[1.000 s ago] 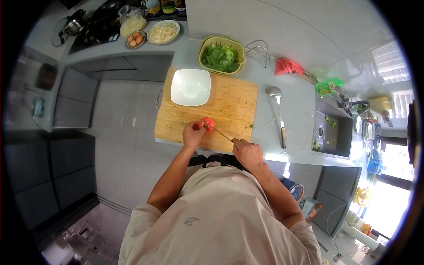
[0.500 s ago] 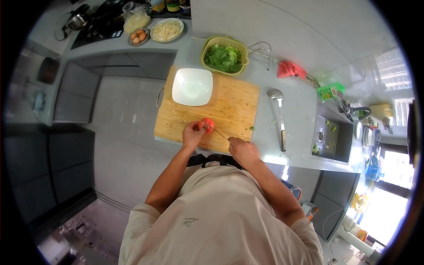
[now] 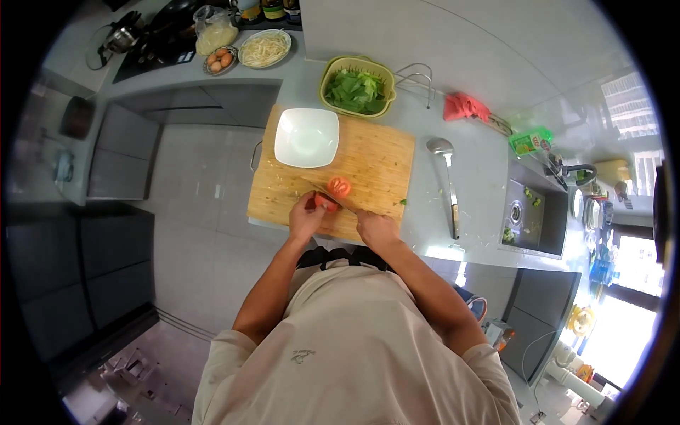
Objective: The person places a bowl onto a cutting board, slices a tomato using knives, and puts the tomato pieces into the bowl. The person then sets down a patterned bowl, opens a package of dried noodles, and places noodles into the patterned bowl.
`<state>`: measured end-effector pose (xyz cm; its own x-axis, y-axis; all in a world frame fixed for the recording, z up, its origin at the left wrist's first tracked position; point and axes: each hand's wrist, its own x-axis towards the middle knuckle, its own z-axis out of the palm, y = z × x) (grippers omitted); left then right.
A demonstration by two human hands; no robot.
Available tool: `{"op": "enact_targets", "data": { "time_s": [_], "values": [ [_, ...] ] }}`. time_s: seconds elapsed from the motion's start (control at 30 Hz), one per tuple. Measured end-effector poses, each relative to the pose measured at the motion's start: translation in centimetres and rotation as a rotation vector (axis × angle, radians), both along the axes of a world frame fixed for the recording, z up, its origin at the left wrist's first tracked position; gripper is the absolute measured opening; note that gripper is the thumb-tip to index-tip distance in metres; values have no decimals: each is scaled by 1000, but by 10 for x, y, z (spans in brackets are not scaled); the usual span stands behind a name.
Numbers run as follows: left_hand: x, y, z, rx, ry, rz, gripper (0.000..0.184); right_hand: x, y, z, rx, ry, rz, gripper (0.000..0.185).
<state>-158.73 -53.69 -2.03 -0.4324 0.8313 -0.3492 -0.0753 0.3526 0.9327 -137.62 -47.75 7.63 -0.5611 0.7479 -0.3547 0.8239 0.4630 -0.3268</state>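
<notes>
On the wooden cutting board (image 3: 382, 152) lies a tomato half (image 3: 339, 187) with its cut face up. Closer to me, my left hand (image 3: 305, 218) has its fingers closed on the other tomato half (image 3: 326, 203). My right hand (image 3: 377, 231) grips a knife (image 3: 343, 204) by its handle, and the blade lies between the two halves, pointing left. Behind them on the board stands a white square bowl (image 3: 307, 138) with nothing visible inside.
A green basket of leafy greens (image 3: 358, 92) stands behind the board. A ladle (image 3: 449, 188) lies to the right, before the sink (image 3: 531, 227). Bean sprouts on a plate (image 3: 265, 49) and eggs in a small basket (image 3: 220, 61) sit at the back left.
The tomato was whole in my left hand and now shows as two halves. One half has tipped cut face up behind the blade. The knife and my right hand have moved slightly left.
</notes>
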Motion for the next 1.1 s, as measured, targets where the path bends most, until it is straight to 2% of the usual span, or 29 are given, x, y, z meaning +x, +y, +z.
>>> {"op": "enact_targets", "data": {
  "time_s": [0.17, 0.23, 0.33, 0.43, 0.67, 0.73, 0.83, 0.93, 1.03, 1.1],
  "values": [
    [-18, -11, 9, 56, -117, 26, 42, 27, -5, 18, -58, 46, -123, 21],
    [-23, -9, 10, 108, -104, 94, 40, 36, -11, 14, 16, 117, -129, 21],
    [-28, 2, 13, 231, 45, 179, 42, 47, -21, 16, 61, 191, -154, 20],
    [-35, 8, 19, 83, 306, 107, 48, 56, -34, 22, 84, 239, -188, 19],
    [-38, -1, 7, 198, 656, 82, 67, 66, -45, 16, 170, 320, -344, 19],
    [-32, -2, 20, 209, 746, 116, 69, 69, -44, 13, 185, 317, -350, 20],
    [-5, -19, 54, 125, 1194, -35, 70, 74, -42, 12, 167, 316, -366, 21],
    [41, -10, 49, 104, 753, -191, 71, 76, -37, 13, 160, 297, -374, 22],
    [69, 27, 40, -21, 589, -35, 75, 76, -32, 12, 146, 245, -370, 22],
    [72, 47, 42, -94, 603, -24, 74, 79, -30, 12, 138, 204, -371, 22]
  ]
}}
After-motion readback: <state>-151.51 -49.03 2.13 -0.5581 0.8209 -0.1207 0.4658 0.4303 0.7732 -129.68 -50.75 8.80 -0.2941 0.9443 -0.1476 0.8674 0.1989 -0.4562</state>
